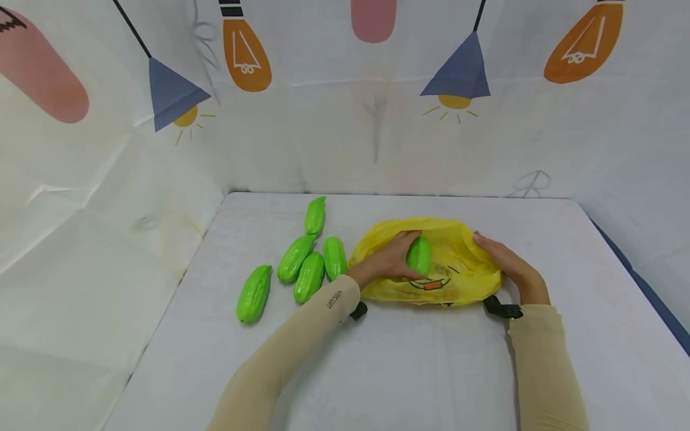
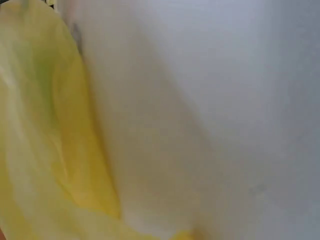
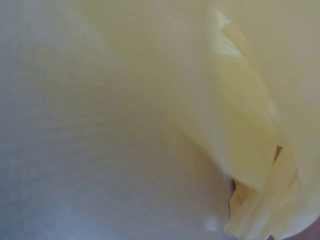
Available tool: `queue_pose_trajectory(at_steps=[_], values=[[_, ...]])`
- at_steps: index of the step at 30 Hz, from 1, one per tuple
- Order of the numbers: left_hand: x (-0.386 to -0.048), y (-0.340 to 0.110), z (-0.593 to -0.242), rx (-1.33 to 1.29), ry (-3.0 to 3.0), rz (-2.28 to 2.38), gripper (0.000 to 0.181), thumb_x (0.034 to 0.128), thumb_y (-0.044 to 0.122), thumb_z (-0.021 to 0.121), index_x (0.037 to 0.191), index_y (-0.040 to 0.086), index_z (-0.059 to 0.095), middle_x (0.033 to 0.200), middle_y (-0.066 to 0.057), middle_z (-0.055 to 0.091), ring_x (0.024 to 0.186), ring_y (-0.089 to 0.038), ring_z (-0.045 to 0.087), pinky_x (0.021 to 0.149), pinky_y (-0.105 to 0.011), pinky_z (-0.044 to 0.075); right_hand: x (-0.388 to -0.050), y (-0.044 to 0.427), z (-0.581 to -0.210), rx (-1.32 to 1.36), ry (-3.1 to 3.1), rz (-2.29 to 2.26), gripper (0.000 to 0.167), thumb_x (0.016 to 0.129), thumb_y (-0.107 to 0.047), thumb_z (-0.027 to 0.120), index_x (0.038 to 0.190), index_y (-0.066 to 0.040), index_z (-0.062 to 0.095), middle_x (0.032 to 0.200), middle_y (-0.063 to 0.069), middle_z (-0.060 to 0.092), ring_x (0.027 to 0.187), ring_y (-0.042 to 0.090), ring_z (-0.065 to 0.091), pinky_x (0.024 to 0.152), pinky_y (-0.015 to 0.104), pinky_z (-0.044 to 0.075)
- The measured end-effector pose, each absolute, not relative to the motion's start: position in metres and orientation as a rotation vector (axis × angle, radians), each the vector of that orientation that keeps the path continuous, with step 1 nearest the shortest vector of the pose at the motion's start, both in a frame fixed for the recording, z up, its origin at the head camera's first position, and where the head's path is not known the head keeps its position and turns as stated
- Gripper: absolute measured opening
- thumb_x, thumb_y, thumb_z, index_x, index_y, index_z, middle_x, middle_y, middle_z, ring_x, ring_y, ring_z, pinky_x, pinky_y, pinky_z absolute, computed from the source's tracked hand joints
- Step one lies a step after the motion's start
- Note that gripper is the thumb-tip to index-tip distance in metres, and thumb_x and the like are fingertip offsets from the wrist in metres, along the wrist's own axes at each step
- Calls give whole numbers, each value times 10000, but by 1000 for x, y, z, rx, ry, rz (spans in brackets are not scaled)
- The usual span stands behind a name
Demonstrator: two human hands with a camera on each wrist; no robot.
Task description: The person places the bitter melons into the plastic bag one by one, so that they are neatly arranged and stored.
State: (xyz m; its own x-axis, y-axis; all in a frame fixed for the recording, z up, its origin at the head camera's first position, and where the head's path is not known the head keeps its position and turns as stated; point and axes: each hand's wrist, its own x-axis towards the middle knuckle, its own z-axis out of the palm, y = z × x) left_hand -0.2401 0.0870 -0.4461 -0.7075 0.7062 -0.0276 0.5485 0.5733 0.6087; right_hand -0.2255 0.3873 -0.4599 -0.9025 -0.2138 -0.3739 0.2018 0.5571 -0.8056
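Note:
In the head view, my left hand (image 1: 396, 257) grips a shiny green bitter melon (image 1: 419, 256) inside the mouth of a yellow plastic bag (image 1: 463, 278). My right hand (image 1: 512, 266) holds the bag's right rim, its fingers partly hidden by the plastic. Several more bitter melons, one of them (image 1: 254, 294) nearest the table's left side, lie left of the bag. Yellow film of the bag (image 2: 75, 145) fills the left of the left wrist view. Bunched bag plastic (image 3: 265, 200) shows at lower right in the right wrist view, beside a sliver of skin.
The white-covered table (image 1: 420, 371) carries the bag and the melons. A white cloth wall (image 1: 323, 137) with printed lamps and bulbs rises behind it and on the left. Long beige sleeves cover both forearms.

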Motion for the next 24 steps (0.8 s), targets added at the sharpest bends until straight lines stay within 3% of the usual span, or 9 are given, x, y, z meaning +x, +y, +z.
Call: queue_pose_trajectory(at_steps=[5,11,16,24], values=[[-236,82,-427,1080,2474,960,1009,778,418,822,1544,81,257,1572,-88,300,1405,-209,382,1127,-289,383,-226,388,-459,14,2368,-1284,884,991,-645,300,1557,-31,9,1622,197,-44,1485,444,-77,1161,664,-17],[-237,62,-390,1104,2356,1196,967,776,349,838,1531,87,294,1540,-100,353,1394,-265,414,1088,-349,440,-224,390,-459,21,2366,-1288,889,991,-646,293,1555,-16,17,1615,232,-45,1476,473,-66,1145,690,-11],[-245,29,-372,1013,2421,1271,941,778,348,835,1533,173,301,1549,-4,356,1392,-189,420,1100,-320,422,-222,391,-459,16,2361,-1290,883,996,-634,295,1550,-17,-9,1611,224,-68,1472,474,-90,1140,693,-24],[-258,-39,-369,863,2527,1362,913,783,344,831,1529,196,325,1544,-41,369,1362,-233,456,1094,-356,433,-226,386,-461,-15,2369,-1293,893,999,-626,307,1543,-1,-26,1612,212,-74,1474,454,-110,1150,674,-41]])
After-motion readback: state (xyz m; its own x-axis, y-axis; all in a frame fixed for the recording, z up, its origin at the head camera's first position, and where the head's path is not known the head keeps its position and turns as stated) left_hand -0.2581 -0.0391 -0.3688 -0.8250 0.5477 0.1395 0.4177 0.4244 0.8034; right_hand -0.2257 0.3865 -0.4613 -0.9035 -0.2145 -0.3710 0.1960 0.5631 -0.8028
